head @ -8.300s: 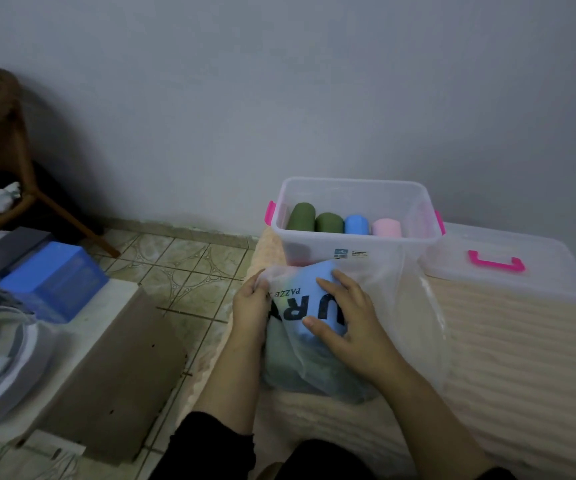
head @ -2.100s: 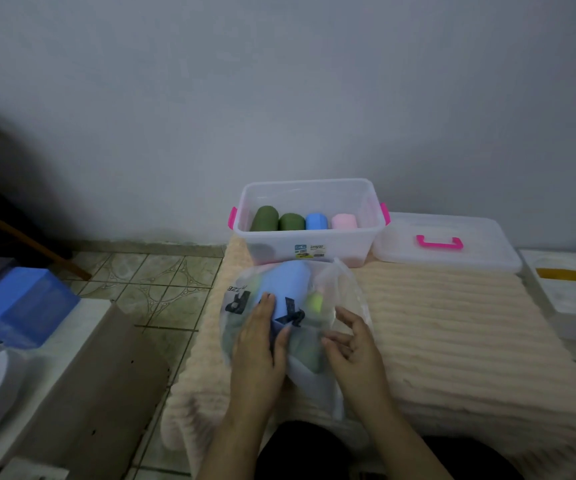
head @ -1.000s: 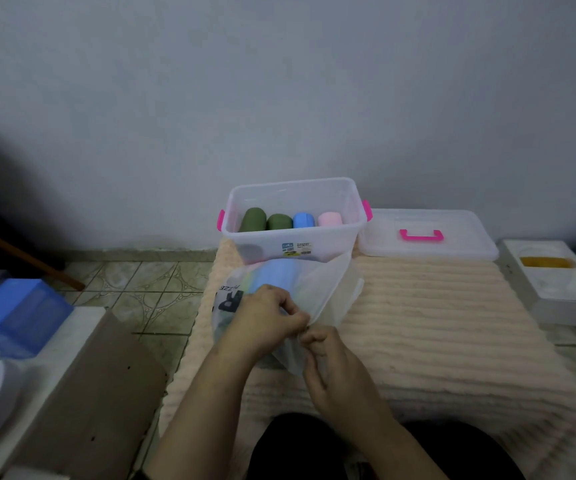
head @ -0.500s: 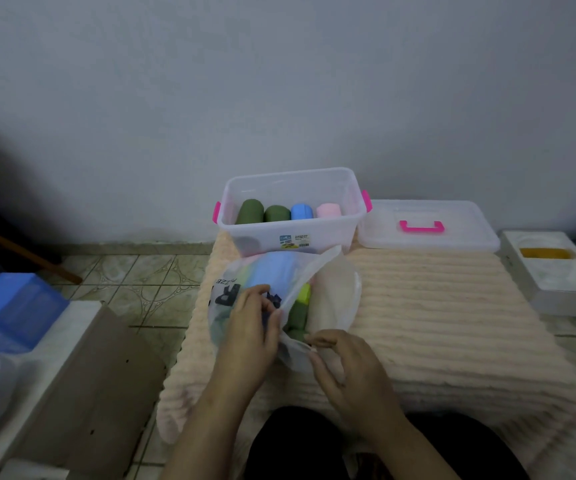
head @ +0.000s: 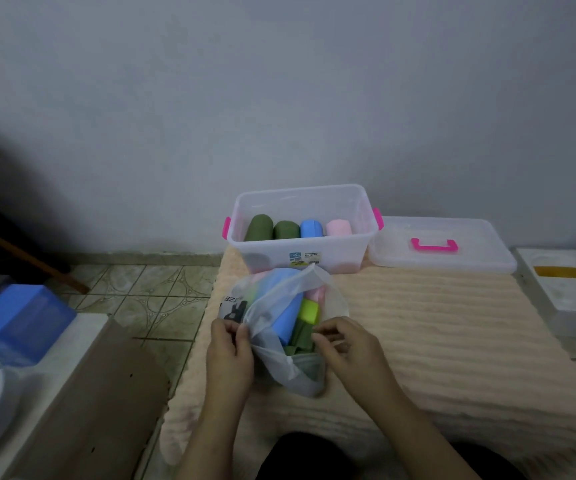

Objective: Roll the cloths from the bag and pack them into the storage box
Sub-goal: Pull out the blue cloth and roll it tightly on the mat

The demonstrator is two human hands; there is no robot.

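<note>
Clear storage box (head: 300, 258) with pink latches, green, blue, pink rolls (head: 298, 229), peach ribbed mat (head: 435, 327), translucent white bag (head: 279, 306)

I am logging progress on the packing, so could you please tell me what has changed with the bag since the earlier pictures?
The bag, shut earlier, is now pulled open: the left hand and right hand each pinch an edge, baring the folded cloths. The storage box keeps its four rolls; the lid still lies beside it.

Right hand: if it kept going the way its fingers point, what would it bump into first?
Probably the dark green folded cloth inside the open translucent plastic bag. The right hand pinches the bag's edge, fingers aimed leftward into the opening. Depth is unclear, so the bag's film might come first.
</note>
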